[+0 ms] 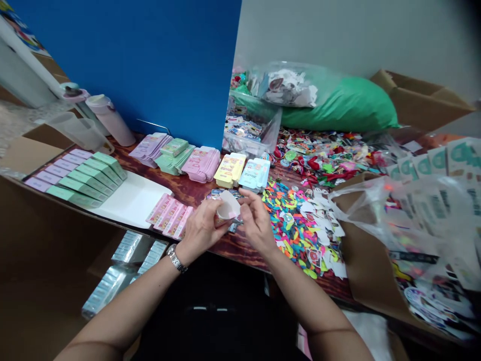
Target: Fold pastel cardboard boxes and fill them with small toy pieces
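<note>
My left hand [201, 225], with a metal watch on its wrist, grips a small carton [228, 204]. The carton's white inside and raised flap face up towards me; its printed side is mostly hidden. Close by on the right, my right hand [257, 220] has its fingers curved and apart, near the carton's edge, with nothing visible in them. Filled-out pink cartons [170, 215] lie in a row left of my left hand. Beyond my hands lie flat stacks of yellow cartons [229, 169], blue cartons [254, 174] and pink cartons [202, 163].
Green cartons [92, 178] and purple cartons [56, 173] stand in rows at the left. Colourful small pieces [285, 220] and white cut-outs [319, 210] cover the right. A cardboard box [364, 255] blocks the far right; a blue panel [150, 65] rises behind.
</note>
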Available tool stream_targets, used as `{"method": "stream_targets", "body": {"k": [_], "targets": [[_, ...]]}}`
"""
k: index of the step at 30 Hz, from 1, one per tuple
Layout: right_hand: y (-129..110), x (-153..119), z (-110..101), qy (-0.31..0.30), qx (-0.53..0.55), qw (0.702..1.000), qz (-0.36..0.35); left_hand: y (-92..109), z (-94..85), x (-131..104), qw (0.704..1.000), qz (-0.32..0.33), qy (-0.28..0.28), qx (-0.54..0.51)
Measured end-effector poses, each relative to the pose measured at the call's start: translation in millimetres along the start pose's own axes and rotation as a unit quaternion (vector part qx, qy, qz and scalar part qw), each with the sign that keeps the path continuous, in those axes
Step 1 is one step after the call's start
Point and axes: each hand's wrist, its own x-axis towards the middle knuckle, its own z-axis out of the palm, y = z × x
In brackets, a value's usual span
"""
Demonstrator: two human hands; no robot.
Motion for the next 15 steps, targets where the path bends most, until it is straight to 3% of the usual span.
{"method": "stream_targets", "body": {"k": [3, 8, 15], "targets": [[0, 6, 1, -0.044, 0.057, 0.996, 0.060, 2, 0.0, -3, 0.999, 0.026, -0.007, 0.025], [1, 9, 3, -0.069, 0.057, 0.993, 0.073, 7, -1.3, -4, 0.998, -0.007, -0.029, 0.051], [-13, -1, 4, -0.049, -0.128, 0.986, -0.095, 13, -1.5, -4, 0.980, -0.034, -0.072, 0.182]]}}
